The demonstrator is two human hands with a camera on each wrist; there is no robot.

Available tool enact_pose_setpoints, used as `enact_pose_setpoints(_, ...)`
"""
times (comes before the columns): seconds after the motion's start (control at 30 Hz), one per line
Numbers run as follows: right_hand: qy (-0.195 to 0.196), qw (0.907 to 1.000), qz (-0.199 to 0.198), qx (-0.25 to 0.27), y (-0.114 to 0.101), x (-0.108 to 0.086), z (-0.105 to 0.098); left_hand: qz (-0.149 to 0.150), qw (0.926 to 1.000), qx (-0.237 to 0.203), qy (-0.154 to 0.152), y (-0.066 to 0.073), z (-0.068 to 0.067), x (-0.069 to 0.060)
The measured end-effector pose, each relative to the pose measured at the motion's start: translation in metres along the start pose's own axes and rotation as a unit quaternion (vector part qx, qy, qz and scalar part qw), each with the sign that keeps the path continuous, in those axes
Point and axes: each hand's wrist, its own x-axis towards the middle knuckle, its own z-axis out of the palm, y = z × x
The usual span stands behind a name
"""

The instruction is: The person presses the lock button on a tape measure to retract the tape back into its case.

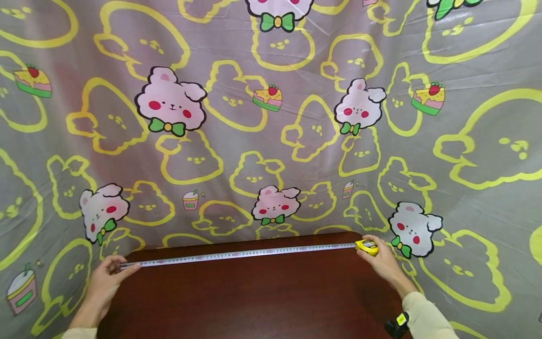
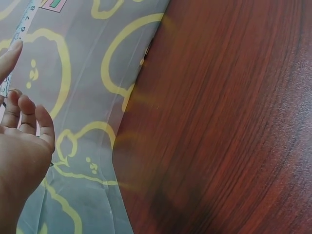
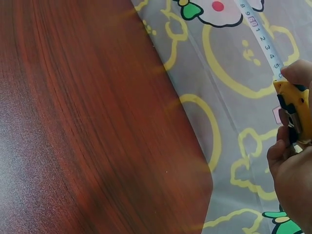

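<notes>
A yellow tape measure (image 1: 367,247) is gripped in my right hand (image 1: 383,261), near the table's far right corner. Its white blade (image 1: 250,254) stretches left across the head view, straight and taut, above the far part of the tabletop. At the other end my left hand (image 1: 106,282) pinches the blade between thumb and fingers; the blade's very tip is hidden there. In the right wrist view the yellow case (image 3: 297,109) lies in the curled fingers, and the blade leaves it near the thumb. Figures near 60 show on that part of the blade.
The dark red-brown wooden table (image 1: 254,301) has rounded far corners. A grey curtain (image 1: 237,141) printed with yellow outlines and white rabbit heads hangs close behind and on both sides of it. A black device (image 1: 397,325) with a yellow screen is on the right wrist.
</notes>
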Motion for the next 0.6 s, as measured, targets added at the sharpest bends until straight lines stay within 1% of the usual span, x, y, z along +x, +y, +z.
enact_pose_setpoints(0.13,0.002,1.0000,-0.002,-0.003,-0.001,0.000,0.002,-0.001,1.0000,0.005,0.001,0.000,0.003,0.000)
enact_pose_setpoints(0.37,-0.013,0.9999,0.010,0.004,-0.007,-0.001,0.005,-0.008,0.9998,0.018,-0.001,0.001,0.006,-0.001)
enact_pose_setpoints(0.6,-0.019,0.9997,0.008,0.012,-0.009,0.000,0.010,-0.008,0.9998,0.020,-0.003,0.001,0.008,-0.001)
